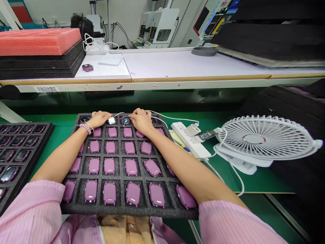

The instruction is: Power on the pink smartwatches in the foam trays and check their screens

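A black foam tray (119, 198) in front of me holds rows of purple smartwatch bodies, most lying face down. My left hand (99, 118) rests at the tray's far row, fingers curled beside a watch with a lit white screen (111, 120). My right hand (141, 120) is at the same row, fingers closed on a face-up watch with a dark screen (126, 120). A thin white cable (162, 117) runs from that row to the right.
A second black tray (15, 149) of face-up watches lies at the left. A white power strip (189, 140) and a white desk fan (264, 139) sit on the green mat at right. Behind is a white shelf with foam stacks (38, 51) and a single purple watch (87, 67).
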### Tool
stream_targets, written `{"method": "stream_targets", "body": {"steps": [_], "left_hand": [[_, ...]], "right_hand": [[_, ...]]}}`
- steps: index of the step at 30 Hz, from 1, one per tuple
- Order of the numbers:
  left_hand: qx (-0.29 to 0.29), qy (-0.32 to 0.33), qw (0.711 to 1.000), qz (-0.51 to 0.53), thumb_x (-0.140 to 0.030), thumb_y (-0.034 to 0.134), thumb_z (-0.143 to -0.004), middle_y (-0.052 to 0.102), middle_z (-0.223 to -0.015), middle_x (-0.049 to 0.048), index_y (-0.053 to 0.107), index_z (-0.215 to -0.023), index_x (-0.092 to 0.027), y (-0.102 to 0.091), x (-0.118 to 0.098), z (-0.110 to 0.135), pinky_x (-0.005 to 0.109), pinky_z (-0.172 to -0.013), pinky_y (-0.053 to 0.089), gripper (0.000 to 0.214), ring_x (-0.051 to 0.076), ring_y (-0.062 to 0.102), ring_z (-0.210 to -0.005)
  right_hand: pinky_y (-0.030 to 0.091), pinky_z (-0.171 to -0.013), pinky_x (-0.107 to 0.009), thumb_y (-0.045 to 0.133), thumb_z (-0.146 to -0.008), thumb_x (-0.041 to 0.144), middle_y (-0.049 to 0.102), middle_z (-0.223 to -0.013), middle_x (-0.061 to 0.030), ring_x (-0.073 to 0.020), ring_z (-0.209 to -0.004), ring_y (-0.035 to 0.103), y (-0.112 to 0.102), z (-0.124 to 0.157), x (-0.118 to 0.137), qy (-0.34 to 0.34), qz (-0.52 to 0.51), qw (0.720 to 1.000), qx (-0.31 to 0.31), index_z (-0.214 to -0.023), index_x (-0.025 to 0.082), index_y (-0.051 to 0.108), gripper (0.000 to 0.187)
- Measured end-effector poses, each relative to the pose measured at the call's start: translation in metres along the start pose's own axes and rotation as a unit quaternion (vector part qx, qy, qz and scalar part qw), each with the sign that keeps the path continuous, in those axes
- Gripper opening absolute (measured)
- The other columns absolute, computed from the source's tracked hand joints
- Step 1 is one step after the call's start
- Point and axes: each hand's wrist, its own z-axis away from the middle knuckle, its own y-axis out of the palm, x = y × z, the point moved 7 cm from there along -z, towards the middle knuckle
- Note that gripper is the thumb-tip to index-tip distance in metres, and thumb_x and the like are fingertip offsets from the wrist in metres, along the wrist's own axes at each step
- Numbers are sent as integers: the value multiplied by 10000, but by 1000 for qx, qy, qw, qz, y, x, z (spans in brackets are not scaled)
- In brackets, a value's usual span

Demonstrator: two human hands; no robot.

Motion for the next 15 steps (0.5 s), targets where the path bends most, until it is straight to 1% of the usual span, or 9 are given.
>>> {"method": "stream_targets", "body": {"steps": [6,8,11,15], "left_hand": [[-12,-18,1000,13,-469,346,-1075,794,-1271,45,799,-1201,-267,0,1,0,464,-1153,293,511,327,646,-1304],[-13,-17,1000,14,-462,359,-1067,801,-1249,47,799,-1196,-257,0,0,0,460,-1145,298,503,322,662,-1267],[-15,-17,1000,16,-465,366,-1055,819,-1161,59,803,-1168,-227,-1,-1,0,459,-1131,304,511,314,696,-1164],[-18,-18,999,26,-480,394,-1039,826,-1034,58,815,-1038,-201,-2,0,0,473,-1138,310,505,314,705,-1097]], "right_hand": [[303,-1019,-470,527,-1092,183,643,-1170,-132,-298,-1103,534,3,-1,-2,8,-13,1000,-7,-1185,256,840,335],[305,-1010,-468,520,-1095,189,641,-1167,-131,-298,-1094,530,4,-1,-2,3,-11,1000,-12,-1179,264,841,340],[307,-995,-469,513,-1094,198,642,-1148,-129,-300,-1073,524,5,-2,-4,-5,-9,1000,-23,-1156,267,844,344],[292,-1003,-475,509,-1075,180,644,-1130,-124,-295,-1057,516,5,-1,-3,-8,-8,1000,-29,-1119,258,847,350]]}}
